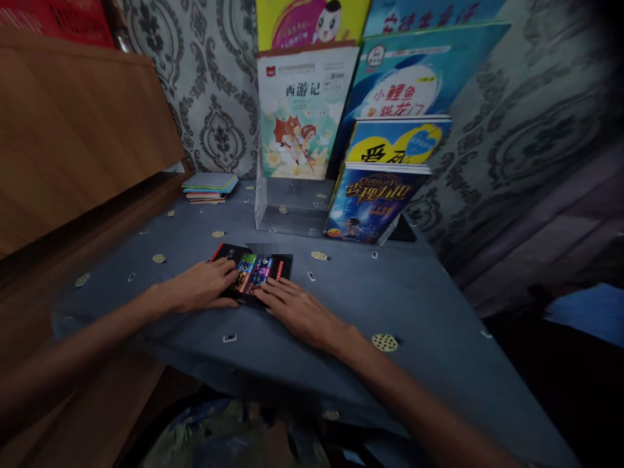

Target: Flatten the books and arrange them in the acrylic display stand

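The room is dim, and it's hard to tell where the light comes from. The white book [307,110] at 12 o'clock looks brightest, with clear big letters. Deep shadow sits under the table [380,286] at 6 o'clock. The purple cloth [550,221] at 3 o'clock is blurry, and 2 o'clock goes black. The wood [73,130] at 10 o'clock looks stretched.

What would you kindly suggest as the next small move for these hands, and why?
Perhaps ease the right hand back slightly: it partly covers the black printed item, and the left hand, on its other side, could steady it.
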A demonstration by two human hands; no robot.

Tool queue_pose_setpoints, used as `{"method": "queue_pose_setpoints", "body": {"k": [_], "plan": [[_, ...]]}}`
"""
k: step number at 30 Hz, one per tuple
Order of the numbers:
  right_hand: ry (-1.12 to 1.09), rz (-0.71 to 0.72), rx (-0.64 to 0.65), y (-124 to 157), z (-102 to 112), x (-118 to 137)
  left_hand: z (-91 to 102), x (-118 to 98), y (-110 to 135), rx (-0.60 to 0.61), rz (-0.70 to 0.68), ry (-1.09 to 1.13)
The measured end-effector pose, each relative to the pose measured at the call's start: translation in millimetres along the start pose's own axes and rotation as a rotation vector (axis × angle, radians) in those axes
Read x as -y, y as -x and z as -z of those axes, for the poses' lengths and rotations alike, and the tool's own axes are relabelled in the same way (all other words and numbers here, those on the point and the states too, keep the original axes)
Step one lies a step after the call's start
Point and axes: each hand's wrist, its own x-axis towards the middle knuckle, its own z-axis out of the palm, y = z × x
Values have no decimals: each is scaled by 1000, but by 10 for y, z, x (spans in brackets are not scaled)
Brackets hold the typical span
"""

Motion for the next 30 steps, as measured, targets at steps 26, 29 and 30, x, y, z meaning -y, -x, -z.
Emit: {"method": "queue_pose_setpoints", "body": {"k": [26,29,30], "plan": [[-394,-397,-366,-258,-4,-541,-307,168,-8,-282,210,298],[-483,-442,-420,-284,-30,-594,-345,146,31,-349,235,423],[-542,-464,-434,-292,-38,-609,-343,140,42,-364,238,484]]}}
